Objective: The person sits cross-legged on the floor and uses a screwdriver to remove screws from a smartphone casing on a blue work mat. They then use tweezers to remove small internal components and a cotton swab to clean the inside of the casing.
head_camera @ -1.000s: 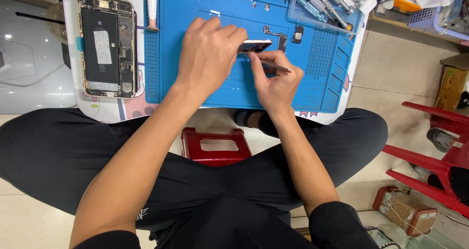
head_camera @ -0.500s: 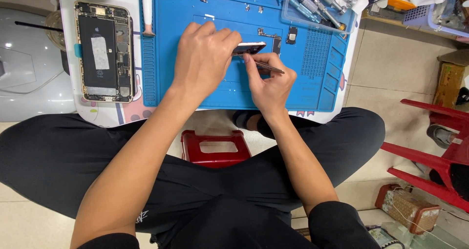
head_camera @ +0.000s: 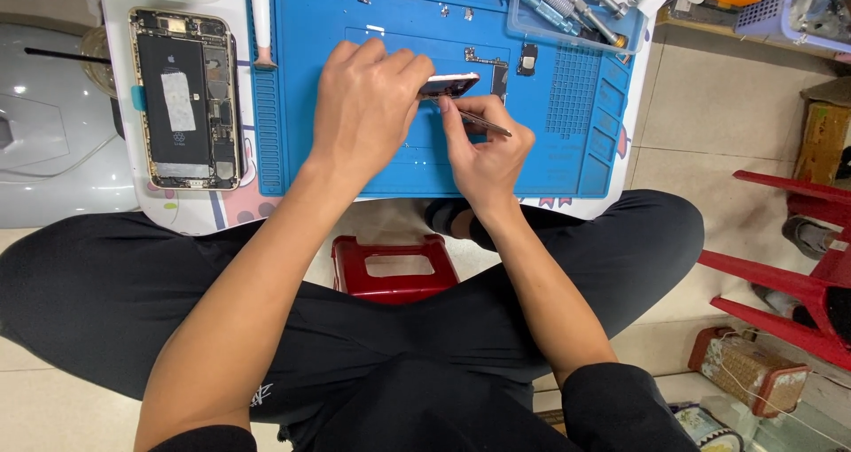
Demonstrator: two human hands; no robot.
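Observation:
My left hand (head_camera: 368, 106) grips a small dark phone part (head_camera: 450, 84) with a pinkish edge, holding it just above the blue repair mat (head_camera: 567, 151). My right hand (head_camera: 483, 155) sits right beside it, pinching thin metal tweezers (head_camera: 486, 124) whose tip points at the part's underside. Both hands touch at the fingertips over the mat's centre. The rest of the part is hidden under my left fingers.
An opened phone body (head_camera: 184, 97) with exposed battery lies on the white table left of the mat. A clear tray of screwdrivers (head_camera: 567, 4) sits at the mat's top right, small loose components (head_camera: 526, 59) near it. A red stool (head_camera: 394, 270) stands between my legs; red chair legs (head_camera: 780, 275) at right.
The view has shifted slightly; both hands stay together on the part, with the tweezers nudged a little closer under it.

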